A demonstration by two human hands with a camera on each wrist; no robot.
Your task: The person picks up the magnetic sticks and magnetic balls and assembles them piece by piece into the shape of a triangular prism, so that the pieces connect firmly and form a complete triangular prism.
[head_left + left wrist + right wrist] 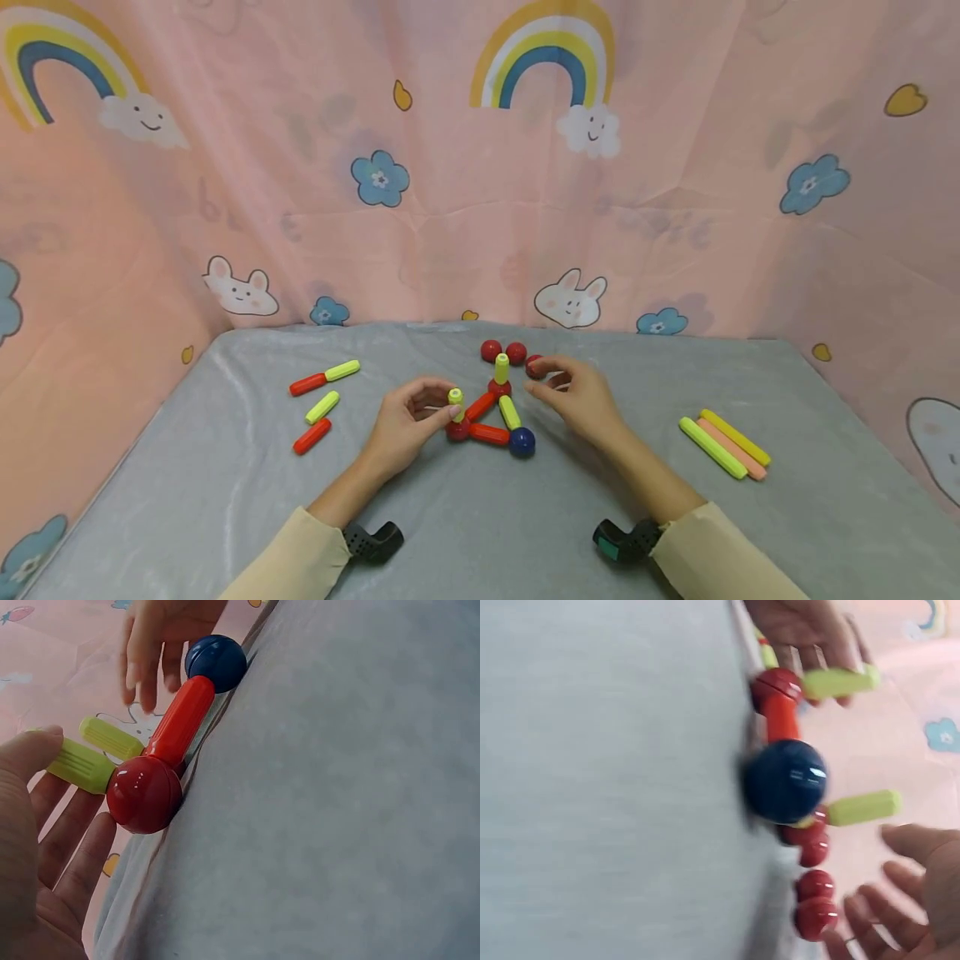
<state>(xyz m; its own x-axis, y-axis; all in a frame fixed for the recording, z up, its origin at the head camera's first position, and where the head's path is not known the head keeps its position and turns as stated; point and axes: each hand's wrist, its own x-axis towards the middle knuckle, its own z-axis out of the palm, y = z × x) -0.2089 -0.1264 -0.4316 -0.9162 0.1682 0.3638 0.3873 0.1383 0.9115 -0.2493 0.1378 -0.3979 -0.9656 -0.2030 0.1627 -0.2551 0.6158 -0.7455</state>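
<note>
A triangle of magnetic rods and balls lies on the cloth in the head view. Its corners are a red ball (458, 430), a farther red ball (499, 388) and a blue ball (522, 442). Two red rods (489, 434) and a yellow-green rod (510, 412) join them. From each red corner another yellow-green rod stands upright. My left hand (405, 423) pinches the near upright rod (84, 766) between thumb and fingers. Beside the far upright rod (502, 368), my right hand (581, 402) holds nothing, its loosely bent fingers close to a loose red ball (534, 366).
Two more red balls (515, 353) sit behind the triangle. On the left lie red rods (312, 436) and yellow-green rods (322, 407). Longer sticks in yellow-green, peach and yellow (731, 448) lie on the right. A pink patterned curtain (450, 250) rises behind the grey cloth.
</note>
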